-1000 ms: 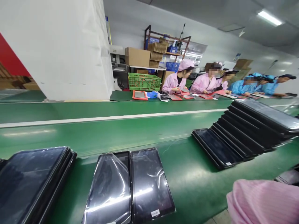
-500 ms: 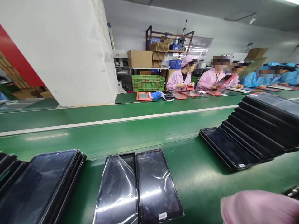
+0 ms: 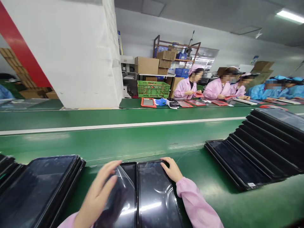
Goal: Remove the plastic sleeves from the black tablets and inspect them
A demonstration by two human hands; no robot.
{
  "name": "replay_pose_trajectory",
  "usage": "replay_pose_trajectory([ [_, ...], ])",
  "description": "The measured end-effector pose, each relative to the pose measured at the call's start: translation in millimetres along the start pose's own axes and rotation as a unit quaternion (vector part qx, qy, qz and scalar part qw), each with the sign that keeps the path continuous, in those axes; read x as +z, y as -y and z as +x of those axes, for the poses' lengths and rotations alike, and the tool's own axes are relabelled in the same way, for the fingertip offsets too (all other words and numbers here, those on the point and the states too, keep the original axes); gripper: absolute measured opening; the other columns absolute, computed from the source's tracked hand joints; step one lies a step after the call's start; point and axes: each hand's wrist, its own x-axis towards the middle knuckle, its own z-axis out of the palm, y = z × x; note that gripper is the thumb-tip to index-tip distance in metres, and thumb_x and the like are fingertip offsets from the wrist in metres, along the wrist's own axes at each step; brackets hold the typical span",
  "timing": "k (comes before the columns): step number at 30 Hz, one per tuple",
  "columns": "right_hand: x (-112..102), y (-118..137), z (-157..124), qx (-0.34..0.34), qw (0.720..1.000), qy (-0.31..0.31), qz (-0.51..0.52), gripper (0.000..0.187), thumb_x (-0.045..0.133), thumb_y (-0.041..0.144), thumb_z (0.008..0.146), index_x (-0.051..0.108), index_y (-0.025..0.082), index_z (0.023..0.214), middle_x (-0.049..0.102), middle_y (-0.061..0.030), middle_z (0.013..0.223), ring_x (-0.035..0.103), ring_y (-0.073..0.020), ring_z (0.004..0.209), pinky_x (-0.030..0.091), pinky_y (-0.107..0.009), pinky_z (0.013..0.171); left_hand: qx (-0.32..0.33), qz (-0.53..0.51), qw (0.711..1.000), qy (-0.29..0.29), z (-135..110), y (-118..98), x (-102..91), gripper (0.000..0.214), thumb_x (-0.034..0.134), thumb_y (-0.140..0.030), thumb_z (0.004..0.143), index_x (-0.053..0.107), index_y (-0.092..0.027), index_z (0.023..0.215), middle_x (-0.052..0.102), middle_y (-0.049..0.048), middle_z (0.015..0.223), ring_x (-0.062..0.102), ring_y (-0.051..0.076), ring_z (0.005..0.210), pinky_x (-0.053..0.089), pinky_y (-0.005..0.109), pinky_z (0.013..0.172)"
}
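Observation:
Two black tablets lie side by side on the green surface in front of me. The left tablet has a clear film with its upper right corner folded back, baring dark screen. Over its left side is my left hand, thumb and fingers apart, fingertips near the film's upper edge; whether they touch it I cannot tell. The right tablet is covered by shiny film with bubbles. My right hand rests at its upper right corner, thumb and fingers spread along the edge.
A stack of tablets stands at the left, and a taller fanned stack at the right. Beyond the green belt with its white line, co-workers in pink and blue sit handling red-framed pieces. A white pillar rises at the far left.
Both my hands have come in over the two tablets; before, only a pink sleeve showed at lower right. The view has tilted up slightly. A co-worker has lowered a red-framed piece.

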Motion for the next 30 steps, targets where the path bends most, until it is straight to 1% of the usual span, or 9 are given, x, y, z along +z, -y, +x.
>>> replay_pose_trajectory([
  [4, 3.8, -4.7, -4.1, 0.008, 1.000, -0.007, 0.030, 0.022, 0.064, 0.041, 0.084, 0.075, 0.022, 0.087, 0.074, -0.0139, 0.105, 0.064, -0.0326, 0.106, 0.046, -0.057, 0.101, -0.024, 0.106, 0.974, 0.199, 16.9, 21.3, 49.5, 0.046, 0.048, -0.030, 0.094, 0.058, -0.029, 0.139, 0.048, 0.0077, 0.152, 0.038, 0.031, 0.145, 0.034, 0.055, 0.119],
  [7, -2.5, -2.3, -9.0, 0.008, 0.998, 0.009, 0.065, 0.021, 0.067, 0.043, 0.082, 0.074, 0.024, 0.079, 0.074, -0.0133, 0.108, 0.062, -0.0336, 0.114, 0.040, -0.058, 0.108, -0.027, 0.168, 0.951, 0.257, 9.2, 33.3, 71.9, 0.070, 0.060, -0.028, 0.085, 0.040, -0.023, 0.152, 0.031, 0.0146, 0.162, 0.023, 0.037, 0.152, 0.025, 0.062, 0.120],
  [9, -10.3, -0.3, -12.4, 0.016, 0.994, 0.034, 0.098, 0.022, 0.068, 0.044, 0.083, 0.073, 0.024, 0.078, 0.076, -0.0121, 0.102, 0.066, -0.0318, 0.108, 0.045, -0.054, 0.105, -0.023, 0.175, 0.946, 0.273, 2.9, 36.2, 77.0, 0.087, 0.066, -0.030, 0.079, 0.028, -0.019, 0.157, 0.021, 0.0180, 0.165, 0.015, 0.038, 0.153, 0.020, 0.064, 0.121],
  [12, -23.2, -1.1, -14.3, 0.044, 0.984, 0.067, 0.160, 0.024, 0.067, 0.047, 0.083, 0.069, 0.023, 0.077, 0.077, -0.0115, 0.087, 0.073, -0.0290, 0.088, 0.057, -0.047, 0.086, -0.032, 0.174, 0.945, 0.276, -1.1, 35.8, 77.2, 0.103, 0.071, -0.034, 0.074, 0.016, -0.018, 0.160, 0.009, 0.0178, 0.167, 0.004, 0.038, 0.154, 0.012, 0.065, 0.121],
  [15, -30.2, -8.3, -10.7, 0.071, 0.969, 0.084, 0.223, 0.025, 0.067, 0.047, 0.080, 0.062, 0.025, 0.073, 0.077, -0.0118, 0.081, 0.073, -0.0297, 0.080, 0.059, -0.045, 0.075, -0.035, 0.182, 0.948, 0.259, -2.0, 36.6, 77.3, 0.109, 0.074, -0.035, 0.072, 0.011, -0.021, 0.160, 0.004, 0.0157, 0.168, -0.001, 0.039, 0.154, 0.010, 0.068, 0.121],
  [20, -26.5, -19.8, -5.5, 0.099, 0.948, 0.080, 0.293, 0.025, 0.062, 0.048, 0.076, 0.052, 0.027, 0.067, 0.074, -0.0111, 0.073, 0.072, -0.0313, 0.076, 0.056, -0.052, 0.085, 0.010, 0.196, 0.953, 0.232, -11.6, 49.6, 82.6, 0.120, 0.077, -0.034, 0.069, 0.000, -0.029, 0.160, 0.001, 0.0141, 0.168, 0.002, 0.045, 0.153, 0.015, 0.073, 0.117],
  [24, -30.9, -16.3, -8.9, 0.110, 0.941, 0.085, 0.309, 0.026, 0.060, 0.048, 0.074, 0.048, 0.027, 0.065, 0.073, -0.0110, 0.073, 0.071, -0.0311, 0.076, 0.053, -0.054, 0.092, 0.046, 0.207, 0.955, 0.209, -19.5, 61.2, 84.8, 0.124, 0.081, -0.034, 0.064, 0.001, -0.036, 0.159, 0.000, 0.0109, 0.169, 0.009, 0.050, 0.151, 0.022, 0.073, 0.115],
  [27, -41.9, -8.4, -12.3, 0.113, 0.940, 0.103, 0.305, 0.027, 0.064, 0.048, 0.073, 0.050, 0.026, 0.066, 0.075, -0.0114, 0.078, 0.072, -0.0311, 0.082, 0.054, -0.052, 0.090, 0.066, 0.216, 0.955, 0.193, -20.4, 61.4, 85.2, 0.120, 0.081, -0.036, 0.065, 0.006, -0.038, 0.159, 0.005, 0.0092, 0.169, 0.015, 0.051, 0.149, 0.025, 0.072, 0.115],
  [30, -50.5, -0.2, -11.4, 0.129, 0.937, 0.134, 0.295, 0.026, 0.067, 0.046, 0.078, 0.052, 0.025, 0.072, 0.077, -0.0116, 0.082, 0.074, -0.0280, 0.078, 0.057, -0.046, 0.080, 0.074, 0.222, 0.963, 0.132, -18.9, 55.4, 83.0, 0.105, 0.072, -0.038, 0.077, 0.005, -0.041, 0.159, 0.008, 0.0076, 0.169, 0.019, 0.047, 0.150, 0.024, 0.071, 0.116],
])
